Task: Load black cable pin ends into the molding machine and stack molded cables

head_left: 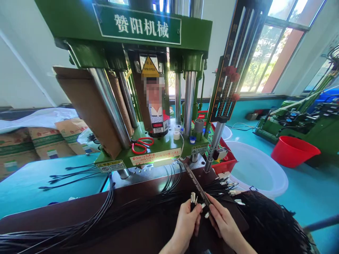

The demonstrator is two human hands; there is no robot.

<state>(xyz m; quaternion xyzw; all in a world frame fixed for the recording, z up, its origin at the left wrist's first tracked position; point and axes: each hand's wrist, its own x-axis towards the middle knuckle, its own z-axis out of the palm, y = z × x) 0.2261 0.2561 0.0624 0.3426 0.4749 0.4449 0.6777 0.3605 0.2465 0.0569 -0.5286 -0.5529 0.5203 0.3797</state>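
Note:
My left hand (184,221) is closed around a few black cables whose silvery metal connectors (193,197) stick up above the thumb. My right hand (225,219) grips the near end of a long, narrow dark metal bar (196,181) with notches along it. The bar slants away toward the base of the green press (159,148). Between the hands, one or two more connector ends (207,214) show beside the bar's near end. The cable lengths below my left hand are mostly hidden against the dark table (127,233).
Black cables (111,215) run across the table to the left. More connector ends (225,181) and a large black cable bundle (270,218) lie right. Red-handled scissors (142,145) rest on the press. A white tub (258,169) and red bucket (295,151) stand beyond.

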